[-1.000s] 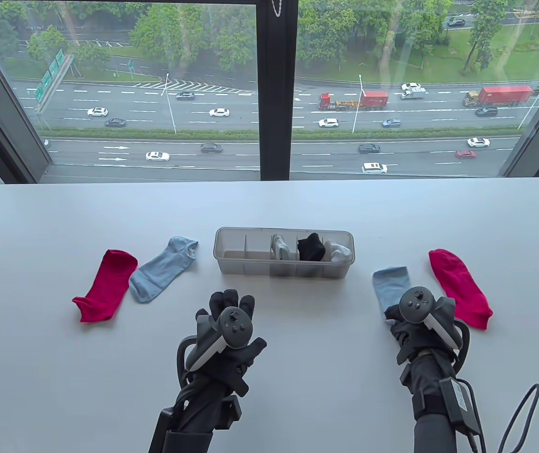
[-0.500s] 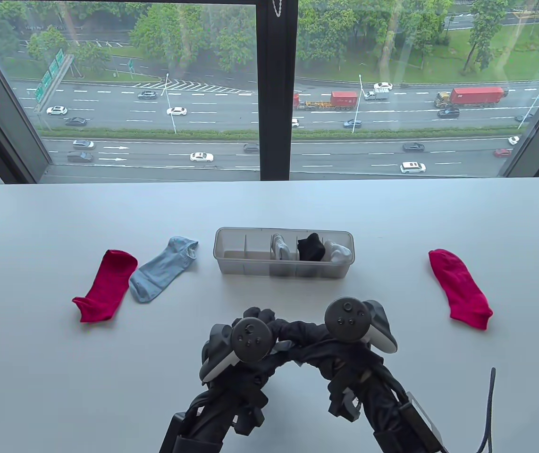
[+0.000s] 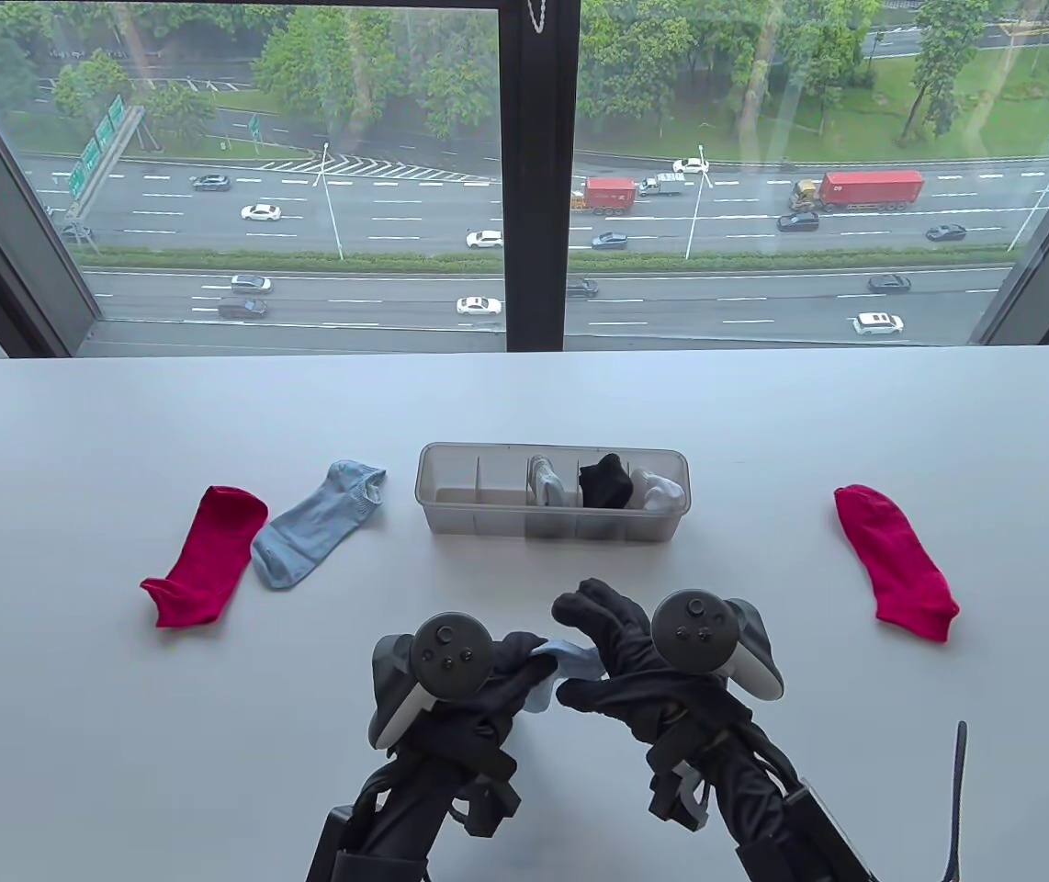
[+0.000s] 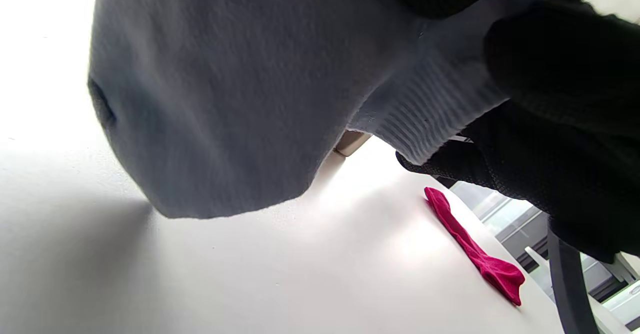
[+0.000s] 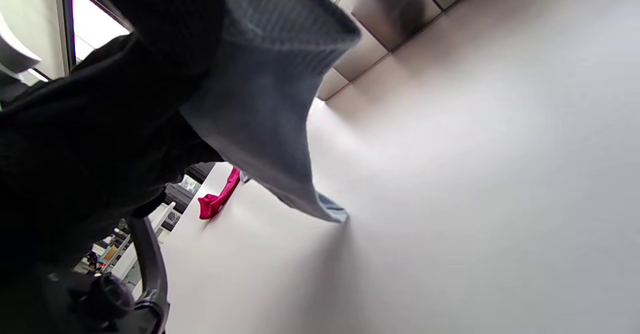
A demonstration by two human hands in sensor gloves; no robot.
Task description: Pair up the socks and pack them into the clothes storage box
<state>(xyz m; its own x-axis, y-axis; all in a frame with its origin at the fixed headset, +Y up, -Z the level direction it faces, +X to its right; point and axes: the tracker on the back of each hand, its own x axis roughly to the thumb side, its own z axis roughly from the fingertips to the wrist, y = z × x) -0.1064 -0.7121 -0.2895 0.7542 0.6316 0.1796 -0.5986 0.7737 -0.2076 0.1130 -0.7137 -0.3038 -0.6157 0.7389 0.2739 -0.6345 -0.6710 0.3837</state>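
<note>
Near the front edge of the tabletop (image 3: 120, 735), both hands are meeting over a light blue sock (image 3: 570, 663). The left hand (image 3: 488, 684) is curling its fingers around one end of that sock, and the right hand (image 3: 621, 657) is pinching the other end at the ribbed cuff, with some fingers arching forward above it. From the left wrist view the held sock (image 4: 225, 99) is hanging just above the white surface, its toe end drooping down; from the right wrist view its lowest corner (image 5: 280, 139) is reaching down to the tabletop, though whether it touches cannot be told.

Behind the hands, the clear box (image 3: 552, 491) is sitting at the middle of the tabletop, with a grey pair, a black pair and a white pair in its three right-hand compartments. To its left, a second blue sock (image 3: 313, 537) is lying flat, just beside a red sock (image 3: 208, 556) and overlapping its edge. Well apart on the right, another red sock (image 3: 896, 560) is lying flat by itself.
</note>
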